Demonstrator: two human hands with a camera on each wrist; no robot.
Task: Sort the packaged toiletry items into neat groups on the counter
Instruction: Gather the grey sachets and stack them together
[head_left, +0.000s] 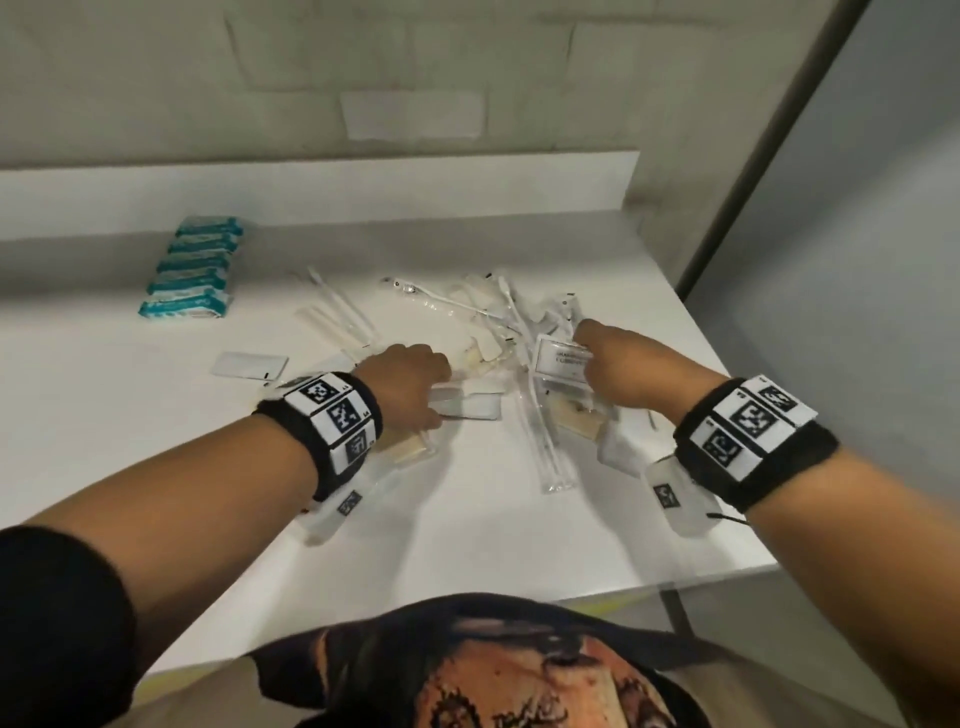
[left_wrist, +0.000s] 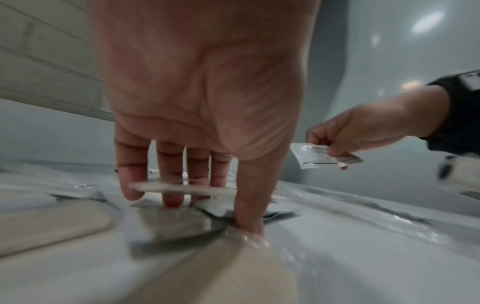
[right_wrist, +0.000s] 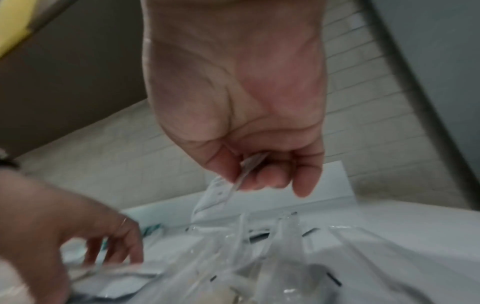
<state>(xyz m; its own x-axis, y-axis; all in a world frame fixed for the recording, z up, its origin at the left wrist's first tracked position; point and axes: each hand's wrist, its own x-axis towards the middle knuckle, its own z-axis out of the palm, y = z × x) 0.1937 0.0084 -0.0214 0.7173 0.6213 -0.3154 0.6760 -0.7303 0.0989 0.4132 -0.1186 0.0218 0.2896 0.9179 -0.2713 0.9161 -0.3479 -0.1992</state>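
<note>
Right hand (head_left: 618, 364) pinches a labelled sachet (head_left: 563, 355) above the pile (head_left: 498, 322); left hand (head_left: 410, 384) grasps a flat packet (left_wrist: 179, 190) beside the pile.

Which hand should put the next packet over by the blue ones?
Probably the left hand: it is nearer the teal packets at the counter's left and already pinches a flat sachet. The right hand holds a labelled packet farther away.

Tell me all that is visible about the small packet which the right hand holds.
The small packet is a flat clear plastic sachet with a white label that bears dark printed lines, too blurred to read. The right hand pinches it at one edge between thumb and fingers, so it is lifted clear of the white counter and above the loose pile of clear wrapped items. Most of it sticks out leftward from the fingers. Nothing else touches it. Its contents cannot be made out.
</note>
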